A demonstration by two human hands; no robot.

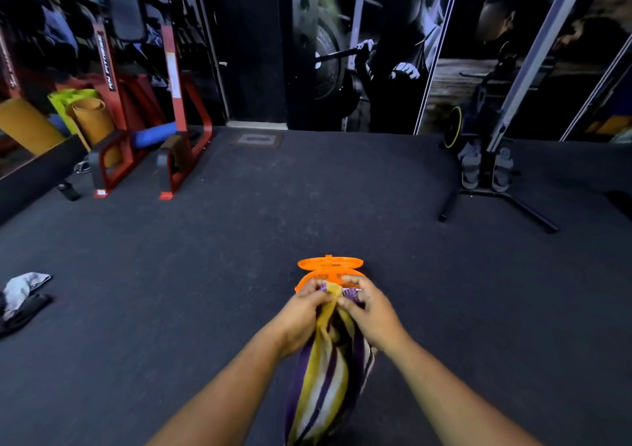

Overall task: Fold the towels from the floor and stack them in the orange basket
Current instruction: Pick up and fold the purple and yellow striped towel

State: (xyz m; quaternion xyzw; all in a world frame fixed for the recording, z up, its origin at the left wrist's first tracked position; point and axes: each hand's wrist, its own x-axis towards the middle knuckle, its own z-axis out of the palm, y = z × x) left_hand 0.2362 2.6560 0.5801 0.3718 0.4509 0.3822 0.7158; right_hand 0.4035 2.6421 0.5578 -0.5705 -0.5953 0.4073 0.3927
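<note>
Hidden: orange basket (328, 276) mostly behind hands, lid raised; striped towel (325, 377) cut off at bottom edge.
Left hand (302, 312): closed on towel's top edge, above floor.
Right hand (367, 310): pinching same bunched edge, just beside left.
Room: dark floor (205, 274) open around; crumpled cloths (24, 295) near left edge.

- Dark floor (239, 240) lies open left, right and beyond the orange basket (325, 276).
- Crumpled grey and black cloths (22, 300) sit far left.
- Red rack (143, 130) and black stand (489, 178) keep well back.
</note>
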